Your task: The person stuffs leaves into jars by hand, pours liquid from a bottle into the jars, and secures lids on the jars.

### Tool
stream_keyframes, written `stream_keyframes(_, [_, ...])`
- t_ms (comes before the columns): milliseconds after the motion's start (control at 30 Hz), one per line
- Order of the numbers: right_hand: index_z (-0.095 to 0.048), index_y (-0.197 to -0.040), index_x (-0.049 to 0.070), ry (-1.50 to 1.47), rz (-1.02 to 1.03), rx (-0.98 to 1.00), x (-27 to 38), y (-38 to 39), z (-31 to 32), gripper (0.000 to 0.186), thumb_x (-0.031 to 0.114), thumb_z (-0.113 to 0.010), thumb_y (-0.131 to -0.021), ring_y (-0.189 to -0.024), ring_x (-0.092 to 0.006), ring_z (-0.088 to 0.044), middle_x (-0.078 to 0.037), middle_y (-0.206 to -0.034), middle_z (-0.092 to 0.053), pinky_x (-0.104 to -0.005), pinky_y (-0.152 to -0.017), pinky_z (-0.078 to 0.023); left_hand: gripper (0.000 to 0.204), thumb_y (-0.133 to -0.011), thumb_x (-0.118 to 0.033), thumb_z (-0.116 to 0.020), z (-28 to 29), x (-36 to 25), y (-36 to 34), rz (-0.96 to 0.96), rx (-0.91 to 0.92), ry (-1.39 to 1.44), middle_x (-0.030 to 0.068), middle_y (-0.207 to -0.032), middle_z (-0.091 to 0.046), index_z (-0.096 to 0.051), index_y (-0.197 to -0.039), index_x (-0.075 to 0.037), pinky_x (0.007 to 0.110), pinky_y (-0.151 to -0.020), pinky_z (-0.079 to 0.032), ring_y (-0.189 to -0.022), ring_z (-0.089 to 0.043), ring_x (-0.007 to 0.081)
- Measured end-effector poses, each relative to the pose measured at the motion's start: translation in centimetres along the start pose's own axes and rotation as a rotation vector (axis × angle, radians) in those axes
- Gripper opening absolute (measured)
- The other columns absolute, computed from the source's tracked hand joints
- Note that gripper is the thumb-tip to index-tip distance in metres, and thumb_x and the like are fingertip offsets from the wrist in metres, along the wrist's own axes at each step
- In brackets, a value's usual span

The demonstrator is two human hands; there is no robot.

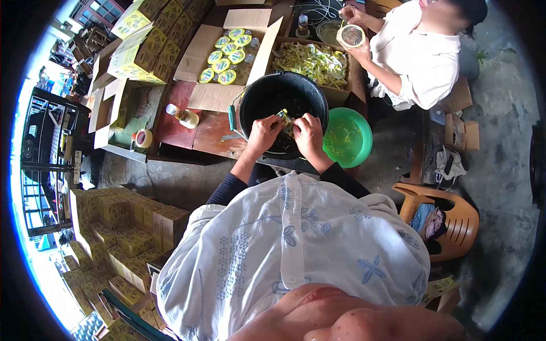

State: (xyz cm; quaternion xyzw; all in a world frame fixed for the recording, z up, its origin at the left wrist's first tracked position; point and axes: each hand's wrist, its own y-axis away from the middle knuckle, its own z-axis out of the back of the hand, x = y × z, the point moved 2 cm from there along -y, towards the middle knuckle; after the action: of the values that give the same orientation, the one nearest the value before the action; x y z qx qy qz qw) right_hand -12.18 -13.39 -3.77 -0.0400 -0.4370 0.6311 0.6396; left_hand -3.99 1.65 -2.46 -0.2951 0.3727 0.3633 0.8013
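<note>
Pinching a small yellow-green piece [286,118] in left hand [264,132] and, apparently, right hand [307,133], over the black bucket [267,91] at 12 o'clock. Could drop inside if gripped loosely, or stray into the green basin [363,137] at the bucket's 4 o'clock if tugged too sharply.

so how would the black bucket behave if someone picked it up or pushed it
The black bucket is probably fairly stiff, since it looks thick-rimmed and evenly round. Its green-gripped handle hangs loose at the left, so may swing during a lift. Tipped over, its round wall might let it roll.
</note>
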Motion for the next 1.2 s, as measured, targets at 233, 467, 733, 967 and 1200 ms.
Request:
stream_keyframes(233, [-0.059,-0.082,0.006,0.009,-0.022,-0.015,0.1,-0.1,0.0,0.014,0.003,-0.069,-0.074,-0.081,-0.0288,-0.059,-0.009,-0.083,-0.056,-0.0432,-0.075,-0.043,0.015,-0.090,-0.013,-0.069,0.1,-1.1,0.2,-0.039,0.045,-0.064,0.0159,-0.083,-0.071,-0.070,-0.099,-0.001,0.034,-0.062,-0.052,-0.069,-0.070,0.0217])
stream_keyframes(467, [-0.062,-0.082,0.007,-0.029,-0.100,0.002,-0.7,-0.1,-0.3,0.011,0.002,-0.068,-0.075,-0.077,-0.0305,-0.060,-0.009,-0.081,-0.058,-0.0442,-0.071,-0.044,0.015,-0.089,-0.015,-0.069,-0.5,-0.6,0.2,0.006,0.024,-0.122,0.0163,-0.082,-0.071,-0.071,-0.100,-0.003,0.035,-0.062,-0.051,-0.068,-0.069,0.0273])
stream_keyframes(733, [-0.062,-0.085,0.009,-0.207,-0.106,-0.111,0.0,-1.3,0.7,0.017,0.002,-0.073,-0.075,-0.073,-0.0288,-0.059,-0.006,-0.078,-0.058,-0.0416,-0.069,-0.045,0.017,-0.092,-0.015,-0.066,-0.1,-0.1,0.2,0.033,-0.137,-0.129,0.0157,-0.075,-0.070,-0.070,-0.100,0.000,0.034,-0.057,-0.051,-0.063,-0.070,0.0243])
stream_keyframes(967, [-0.058,-0.082,0.006,-0.004,0.098,0.072,0.4,-1.7,-0.1,0.014,0.003,-0.068,-0.073,-0.081,-0.0292,-0.059,-0.009,-0.083,-0.054,-0.0422,-0.076,-0.043,0.018,-0.093,-0.014,-0.065,-0.2,0.2,0.1,0.027,-0.141,-0.104,0.0155,-0.074,-0.071,-0.070,-0.101,0.002,0.032,-0.057,-0.053,-0.062,-0.071,0.0213])
stream_keyframes(1200, [-0.056,-0.080,0.005,0.058,0.108,0.143,1.1,-2.2,-1.1,0.013,0.002,-0.066,-0.074,-0.085,-0.0308,-0.059,-0.011,-0.083,-0.054,-0.0434,-0.077,-0.042,0.017,-0.092,-0.014,-0.065,-0.4,0.5,0.6,0.077,-0.140,-0.118,0.0170,-0.078,-0.071,-0.070,-0.099,0.000,0.034,-0.059,-0.054,-0.065,-0.072,0.0268])
